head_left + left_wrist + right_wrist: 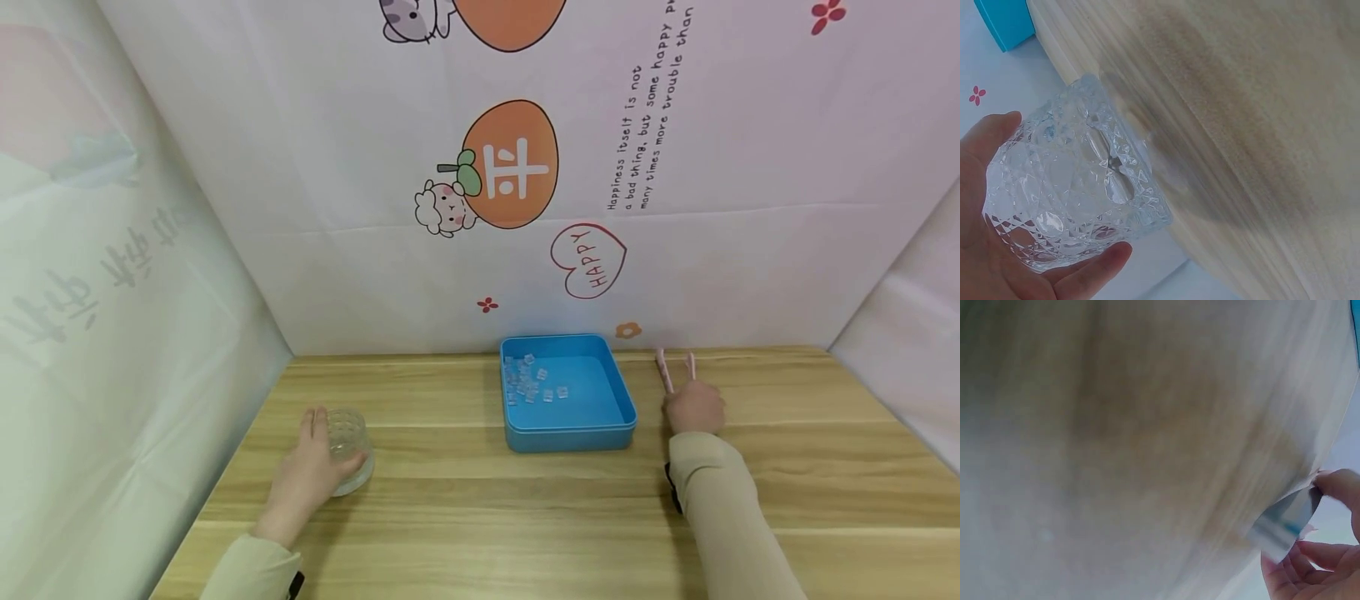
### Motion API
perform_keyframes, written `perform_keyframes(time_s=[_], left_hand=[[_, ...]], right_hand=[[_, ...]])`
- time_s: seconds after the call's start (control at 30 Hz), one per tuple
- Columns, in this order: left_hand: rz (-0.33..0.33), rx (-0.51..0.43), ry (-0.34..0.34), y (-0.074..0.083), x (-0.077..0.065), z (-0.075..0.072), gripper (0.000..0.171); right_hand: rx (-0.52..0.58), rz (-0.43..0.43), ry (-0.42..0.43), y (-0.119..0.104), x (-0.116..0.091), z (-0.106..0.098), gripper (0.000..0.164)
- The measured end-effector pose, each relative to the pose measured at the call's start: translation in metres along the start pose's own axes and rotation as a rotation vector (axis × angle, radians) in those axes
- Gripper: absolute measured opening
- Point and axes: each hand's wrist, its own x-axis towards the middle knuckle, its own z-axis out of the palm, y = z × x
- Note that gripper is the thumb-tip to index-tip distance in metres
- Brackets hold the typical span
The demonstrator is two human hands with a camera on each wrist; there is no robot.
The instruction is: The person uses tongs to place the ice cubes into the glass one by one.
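Note:
On the left of the table my left hand [309,467] grips a clear cut-glass tumbler [348,437], thumb on one side and fingers on the other. The left wrist view shows the tumbler [1072,181] close up, its thick base at the wooden tabletop. At the right, my right hand [696,408] holds a pair of tongs with pink-tipped arms [665,371] spread apart and pointing to the back wall. In the right wrist view the shiny metal bend of the tongs [1285,525] lies between thumb and fingers.
Between the hands a blue open tin [570,440] stands near the back edge. Several small clear cubes [525,382] lie in it, mostly along its left side. A printed white cloth [360,275] hangs behind the wooden table [480,525], with white sheets at both sides.

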Motion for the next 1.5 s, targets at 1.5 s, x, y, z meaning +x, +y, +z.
perform_keyframes(time_s=[1.5], left_hand=[[0.005, 0.023, 0.0, 0.02, 0.007, 0.011, 0.107]], right_hand=[[0.093, -0.232, 0.122, 0.0, -0.011, -0.006, 0.054]])
